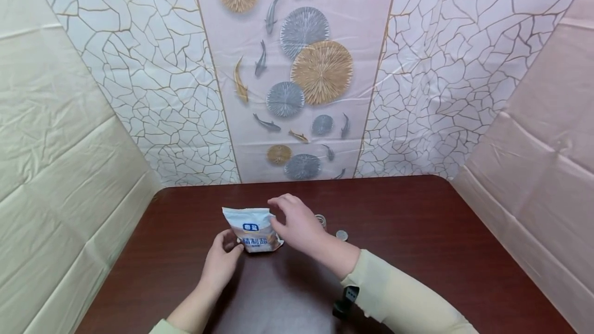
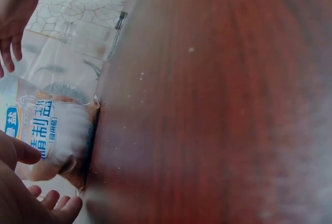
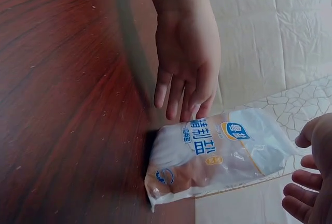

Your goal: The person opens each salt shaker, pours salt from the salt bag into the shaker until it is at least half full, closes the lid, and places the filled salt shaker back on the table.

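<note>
A white and brown plastic bag of salt (image 1: 252, 228) with blue lettering stands upright on the table. My left hand (image 1: 219, 266) is at its lower left side, thumb in front and fingers loosely bent; in the right wrist view the fingertips of this left hand (image 3: 187, 47) come right up to the bag's edge. By the upper right corner of the bag, my right hand (image 1: 299, 223) hangs with its fingers spread in a loose curve. The right wrist view shows a gap between this right hand (image 3: 314, 177) and the top of the bag (image 3: 223, 149).
Behind my right hand stands a clear glass jar (image 2: 93, 40), mostly hidden in the head view. A small round lid (image 1: 342, 235) lies on the table to its right. White specks dot the dark red wooden table (image 2: 207, 105). Patterned cloth (image 1: 297, 117) hangs behind the table.
</note>
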`<state>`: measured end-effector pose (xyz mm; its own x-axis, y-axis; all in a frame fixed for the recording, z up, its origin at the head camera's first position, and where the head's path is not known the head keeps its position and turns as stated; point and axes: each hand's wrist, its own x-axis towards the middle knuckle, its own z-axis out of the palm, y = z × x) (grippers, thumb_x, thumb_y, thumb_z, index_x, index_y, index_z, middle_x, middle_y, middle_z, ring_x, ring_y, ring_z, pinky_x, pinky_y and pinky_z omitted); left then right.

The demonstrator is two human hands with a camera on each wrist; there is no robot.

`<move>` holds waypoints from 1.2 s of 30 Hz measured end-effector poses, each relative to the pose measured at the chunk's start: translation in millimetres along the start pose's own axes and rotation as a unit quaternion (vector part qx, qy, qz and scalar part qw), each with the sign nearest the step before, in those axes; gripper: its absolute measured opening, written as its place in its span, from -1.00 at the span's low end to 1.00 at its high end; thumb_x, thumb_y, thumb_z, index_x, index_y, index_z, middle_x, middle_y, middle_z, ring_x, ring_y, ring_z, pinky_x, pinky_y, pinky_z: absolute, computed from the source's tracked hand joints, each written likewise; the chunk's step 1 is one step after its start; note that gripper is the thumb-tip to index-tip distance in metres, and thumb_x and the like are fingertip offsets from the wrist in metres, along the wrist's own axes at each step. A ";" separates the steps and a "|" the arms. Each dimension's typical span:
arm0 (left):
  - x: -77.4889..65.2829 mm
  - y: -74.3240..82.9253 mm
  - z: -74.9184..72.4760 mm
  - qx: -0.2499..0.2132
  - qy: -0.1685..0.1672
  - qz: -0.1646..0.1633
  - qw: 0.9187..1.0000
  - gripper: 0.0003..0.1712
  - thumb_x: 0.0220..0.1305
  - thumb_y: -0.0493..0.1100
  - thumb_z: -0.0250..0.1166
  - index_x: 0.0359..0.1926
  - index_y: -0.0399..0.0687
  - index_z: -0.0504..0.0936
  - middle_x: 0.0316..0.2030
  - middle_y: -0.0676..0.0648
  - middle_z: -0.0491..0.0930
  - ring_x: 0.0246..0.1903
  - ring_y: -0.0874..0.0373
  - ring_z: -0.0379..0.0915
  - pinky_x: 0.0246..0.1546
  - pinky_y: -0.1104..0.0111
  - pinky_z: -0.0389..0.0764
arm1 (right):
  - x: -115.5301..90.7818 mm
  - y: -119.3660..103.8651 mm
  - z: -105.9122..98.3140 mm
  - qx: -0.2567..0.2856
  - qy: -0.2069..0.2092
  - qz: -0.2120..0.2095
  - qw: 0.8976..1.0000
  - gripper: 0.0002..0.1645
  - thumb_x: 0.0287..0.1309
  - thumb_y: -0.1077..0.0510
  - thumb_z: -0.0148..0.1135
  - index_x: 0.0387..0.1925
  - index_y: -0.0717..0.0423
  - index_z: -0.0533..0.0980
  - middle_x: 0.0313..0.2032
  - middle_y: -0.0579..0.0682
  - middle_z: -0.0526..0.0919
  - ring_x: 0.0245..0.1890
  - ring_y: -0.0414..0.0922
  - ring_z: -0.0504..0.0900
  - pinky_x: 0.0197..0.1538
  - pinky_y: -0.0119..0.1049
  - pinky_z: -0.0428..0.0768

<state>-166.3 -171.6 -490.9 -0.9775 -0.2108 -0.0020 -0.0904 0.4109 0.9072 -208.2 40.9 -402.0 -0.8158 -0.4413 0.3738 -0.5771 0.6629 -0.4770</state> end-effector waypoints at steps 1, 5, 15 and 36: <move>1.2 0.2 0.3 -0.004 -0.002 0.001 1.000 -0.39 0.33 -0.22 0.22 0.32 -0.34 0.29 0.22 -0.33 0.45 0.20 -0.18 0.40 0.16 0.00 0.41 | 2.6 -1.6 1.4 -0.001 -0.002 0.001 1.000 -0.57 0.30 0.04 0.26 0.15 0.06 0.54 -0.02 -0.07 0.60 -0.03 -0.16 0.52 -0.02 -0.24 0.55; 6.1 -0.7 3.3 -0.016 -0.008 0.003 1.000 -0.37 0.31 -0.24 0.22 0.34 -0.36 0.27 0.22 -0.35 0.45 0.21 -0.19 0.40 0.19 0.00 0.39 | 12.4 -8.2 6.9 -0.002 -0.019 0.016 1.000 -0.56 0.30 0.00 0.26 0.16 0.03 0.54 -0.06 -0.09 0.60 -0.10 -0.20 0.51 -0.10 -0.31 0.54; 12.5 -1.6 9.3 -0.017 -0.013 -0.004 1.000 -0.35 0.26 -0.26 0.17 0.35 -0.36 0.28 0.19 -0.34 0.48 0.17 -0.15 0.43 0.12 0.05 0.46 | 22.7 -18.9 16.2 -0.027 -0.044 0.030 0.998 -0.62 0.29 -0.06 0.28 0.07 -0.03 0.60 -0.05 -0.14 0.62 0.04 -0.16 0.53 0.04 -0.28 0.54; 7.9 2.5 10.9 -0.020 -0.015 0.009 1.000 -0.35 0.25 -0.31 0.16 0.35 -0.38 0.26 0.15 -0.34 0.50 0.14 -0.14 0.45 0.12 0.06 0.45 | 27.8 -25.6 22.6 -0.075 -0.046 0.029 0.996 -0.78 0.30 -0.03 0.27 -0.09 -0.08 0.66 -0.18 -0.17 0.66 -0.08 -0.17 0.60 -0.05 -0.28 0.57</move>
<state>-176.3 -162.6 -493.3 -0.9842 -0.1773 0.0019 -0.0663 0.3782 0.9234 -216.9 -2.0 -397.4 -0.8516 -0.4489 0.2708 -0.5225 0.7690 -0.3682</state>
